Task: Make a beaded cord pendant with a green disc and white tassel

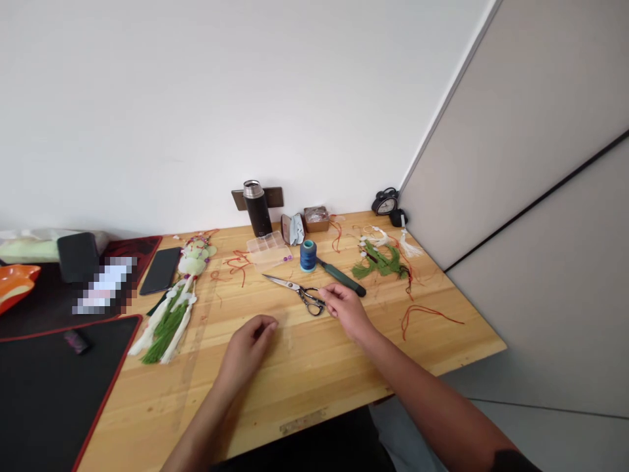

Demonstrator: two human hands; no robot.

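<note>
My right hand (346, 311) hangs over the wooden table (304, 373), its fingertips at or just over the black finger loops of a pair of steel scissors (297, 288). My left hand (248, 347) rests nearer the front, fingers curled, with nothing visible in them. Beyond the scissors stand a blue thread spool (308, 255) and a green-handled tool (343, 278). A white and green tassel ornament (164, 324) lies to the left, a green knotted piece (381, 263) to the right. Loose red cord (427, 318) is scattered about.
A transparent compartment box (269, 250) and a black thermos (258, 210) stand at the back, near a small alarm clock (384, 203). A phone (160, 270) lies left, beside black red-edged desk mats (49, 400). A grey partition (521, 131) runs along the right.
</note>
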